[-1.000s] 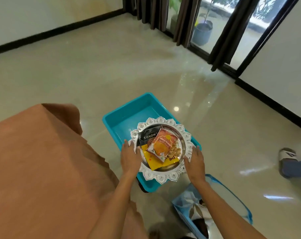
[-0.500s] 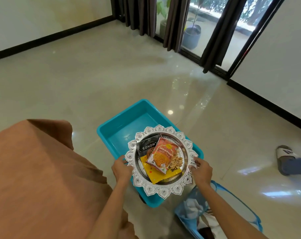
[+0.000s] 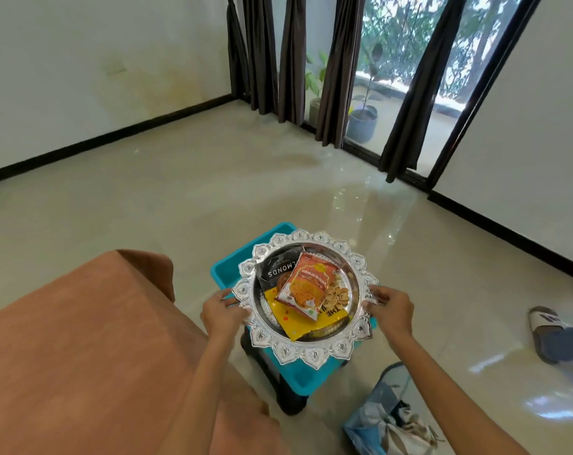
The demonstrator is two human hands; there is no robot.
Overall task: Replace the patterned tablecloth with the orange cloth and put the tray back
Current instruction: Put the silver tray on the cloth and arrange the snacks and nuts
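Orange cloth already covers the worktop; both hands, left hand and right hand, grip the tray rim, not yet set down.

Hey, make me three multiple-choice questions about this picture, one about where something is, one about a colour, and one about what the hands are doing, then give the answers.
1. Where is the silver tray?
A. Flat on the floor
B. Held above the blue bin
C. On the orange cloth

2. What colour is the snack packet lying on top of the others in the tray?
A. Orange
B. Green
C. White

3. What are the hands doing?
A. Both hang free
B. Only the right hand holds the tray
C. Left hand and right hand each grip the tray's rim

Answers: 1 B, the tray is over the bin, beside the cloth-covered table. 2 A, the top packet is orange, over a black one and a yellow one. 3 C, fingers curl onto opposite edges of the rim.
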